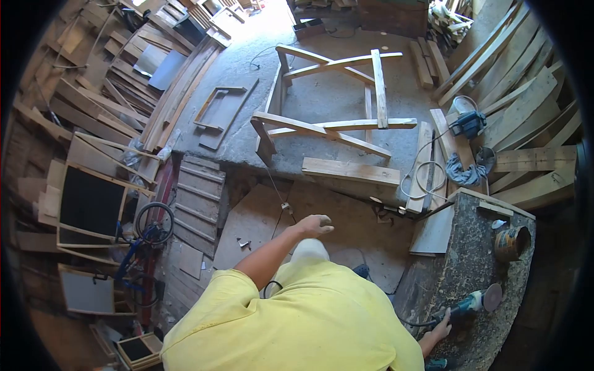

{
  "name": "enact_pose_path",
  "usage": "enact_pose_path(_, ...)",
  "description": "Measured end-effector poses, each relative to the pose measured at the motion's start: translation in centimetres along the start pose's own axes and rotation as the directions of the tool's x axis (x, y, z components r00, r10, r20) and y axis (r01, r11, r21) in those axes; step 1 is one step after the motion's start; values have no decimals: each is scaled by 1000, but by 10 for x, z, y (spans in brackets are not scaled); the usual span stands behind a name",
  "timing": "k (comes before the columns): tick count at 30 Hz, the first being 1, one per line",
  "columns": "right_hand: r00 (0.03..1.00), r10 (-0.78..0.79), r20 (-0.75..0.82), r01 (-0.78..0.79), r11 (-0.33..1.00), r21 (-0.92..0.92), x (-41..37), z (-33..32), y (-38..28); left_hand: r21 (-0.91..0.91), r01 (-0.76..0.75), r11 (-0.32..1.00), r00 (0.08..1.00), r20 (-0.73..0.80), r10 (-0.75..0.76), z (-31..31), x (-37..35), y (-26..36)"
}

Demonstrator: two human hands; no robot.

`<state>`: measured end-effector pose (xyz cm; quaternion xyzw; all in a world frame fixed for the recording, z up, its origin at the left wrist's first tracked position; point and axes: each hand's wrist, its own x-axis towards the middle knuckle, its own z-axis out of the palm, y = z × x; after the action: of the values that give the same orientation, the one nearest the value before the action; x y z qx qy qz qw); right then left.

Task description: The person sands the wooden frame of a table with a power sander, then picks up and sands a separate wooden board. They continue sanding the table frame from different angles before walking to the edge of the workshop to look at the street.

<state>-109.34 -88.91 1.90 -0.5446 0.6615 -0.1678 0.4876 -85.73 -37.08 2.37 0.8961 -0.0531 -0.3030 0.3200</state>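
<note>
My right hand (438,329) is wrapped round the rear of an angle grinder (465,305), which lies over the dark, speckled workbench (461,260) at the lower right. Its round disc (492,297) points away from me, and a dark cord runs back toward my body. My left hand (317,226) is held out in front of my body, dusty, fingers stretched and holding nothing. Beyond it, a wooden frame with crossed legs (334,127) lies on the raised concrete floor, and a thick timber piece (351,171) rests along the near edge.
A round tin (512,243) stands on the bench. Another power tool (468,124) and a grey cloth (465,170) lie at the right, beside leaning boards (532,105). Wooden stairs (199,198), a bicycle wheel (154,223) and stacked planks (117,93) occupy the left.
</note>
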Motion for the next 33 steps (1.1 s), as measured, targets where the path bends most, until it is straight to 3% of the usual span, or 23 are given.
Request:
enact_pose_path(1,1000,3,-10,-3,1000,-4,-1,-2,0,-71,-7,997,1000,-16,6,-2,-6,-13)
enact_pose_path(5,1000,-19,22,21,997,-69,29,-8,21,26,190,981,969,-167,-183,6,-32,-107)
enact_pose_path(8,994,-24,107,46,977,-206,29,-8,18,25,367,930,927,-87,-364,1,-69,-171)
enact_pose_path(11,999,9,34,-1,973,-233,16,-3,6,0,468,884,880,-88,-466,9,-94,-238)
enact_pose_path(12,998,15,-55,-31,954,-298,20,-2,10,-5,464,886,883,-79,-463,11,-98,-254)
enact_pose_path(15,978,22,-209,-95,934,-346,21,7,16,29,531,847,847,-37,-530,-7,-84,-265)
enact_pose_path(18,955,-8,-297,-121,902,-414,25,13,25,-177,495,851,857,-62,-512,-44,-37,-281)
enact_pose_path(20,915,-54,-399,-160,861,-483,24,26,27,-128,397,909,888,-196,-416,-82,13,-307)
enact_pose_path(23,824,-60,-563,-245,859,-450,12,57,23,-136,421,897,831,-340,-441,-184,80,-296)
enact_pose_path(25,758,-57,-650,-285,868,-408,-3,74,20,-167,488,857,737,-447,-507,-234,126,-328)
enact_pose_path(28,677,-22,-736,-288,912,-291,-14,114,17,-371,594,714,536,-479,-695,-299,162,-346)
enact_pose_path(31,689,-30,-724,-273,915,-298,-47,166,-3,-364,622,693,530,-456,-715,-320,182,-371)
enact_pose_path(32,823,-187,-536,-195,794,-576,-68,200,-16,-413,598,687,543,-423,-726,-326,186,-372)
enact_pose_path(33,913,-288,-289,-56,613,-788,-97,246,-37,-399,565,722,523,-504,-688,-305,200,-407)
